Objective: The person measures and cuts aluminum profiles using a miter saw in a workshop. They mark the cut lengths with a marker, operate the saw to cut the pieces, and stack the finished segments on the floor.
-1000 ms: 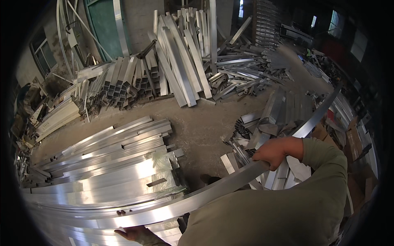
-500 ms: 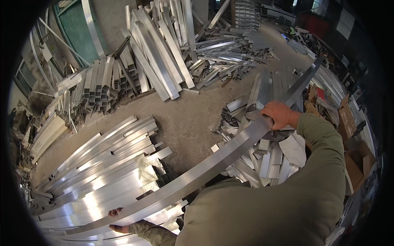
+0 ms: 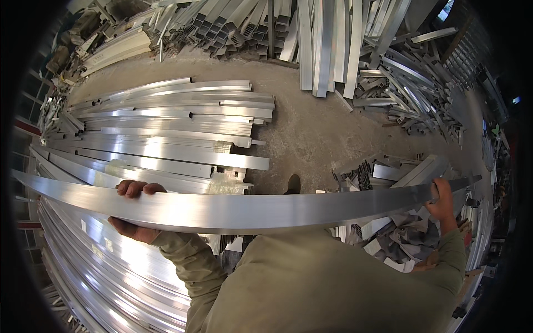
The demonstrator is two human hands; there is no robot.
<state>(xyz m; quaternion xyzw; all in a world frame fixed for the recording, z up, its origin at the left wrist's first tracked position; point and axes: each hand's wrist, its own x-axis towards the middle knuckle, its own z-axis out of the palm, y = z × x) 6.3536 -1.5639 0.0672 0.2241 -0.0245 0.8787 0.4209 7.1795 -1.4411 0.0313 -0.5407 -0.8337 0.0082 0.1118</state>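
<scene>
A long flat-faced silver metal bar point(image 3: 277, 211) spans nearly the whole view in front of my body, its bend coming from the fisheye picture. My left hand point(image 3: 136, 212) is closed around it, fingers over the far edge and thumb side under the near edge. Toward its right end my right hand point(image 3: 440, 200) grips it too, with the fingers wrapped over the bar. Below and beyond the bar on the left lies a broad stack of silver metal profiles point(image 3: 166, 145), lying lengthwise in layers.
Hollow square tubes point(image 3: 222, 25) are piled along the far side, beside profiles leaning upright point(image 3: 325, 50). Short offcuts point(image 3: 411, 83) heap up at the far right. Crumpled grey sheeting point(image 3: 408, 236) and more profiles lie under my right arm. Concrete floor point(image 3: 305, 133) runs between the piles.
My view has turned left. The bar has swung from a slant to lying across in front of me. My left hand is higher in view; both hands still hold the bar.
</scene>
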